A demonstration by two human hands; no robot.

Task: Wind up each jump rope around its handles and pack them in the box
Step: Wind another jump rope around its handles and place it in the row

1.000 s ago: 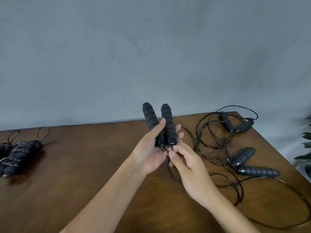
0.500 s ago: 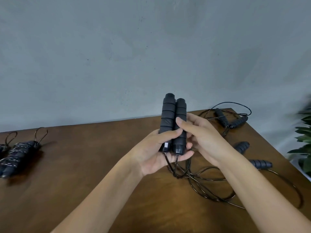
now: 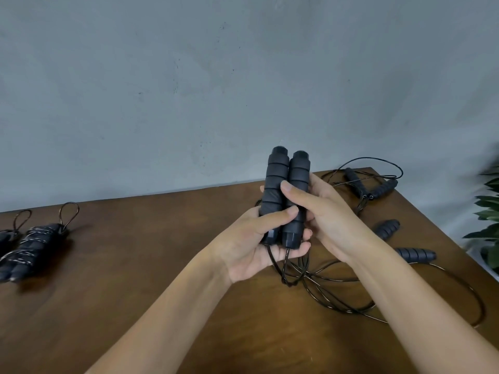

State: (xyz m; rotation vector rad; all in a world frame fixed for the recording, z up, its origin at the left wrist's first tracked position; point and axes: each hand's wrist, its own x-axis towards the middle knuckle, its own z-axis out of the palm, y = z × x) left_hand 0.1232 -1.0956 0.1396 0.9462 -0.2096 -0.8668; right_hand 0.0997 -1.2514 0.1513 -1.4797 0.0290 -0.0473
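left hand: fingers and thumb curled round the lower ends of two black foam handles, held upright and side by side above the table.
right hand: grips the same pair from the other side, thumb across the front.
cord: hangs from the handle bottoms under the hands, loose loops on the wood below and right of them.
right of hands: two more unwound ropes; one handle pair near the far right corner, other handles nearer, just beside the right forearm, cord running close to the table's right edge.
far left of hands: wound rope bundles at the frame's left edge, well apart.
between: bare brown wood.
behind: grey wall meeting the table's back edge.
far right: green plant leaves.
box: not seen.
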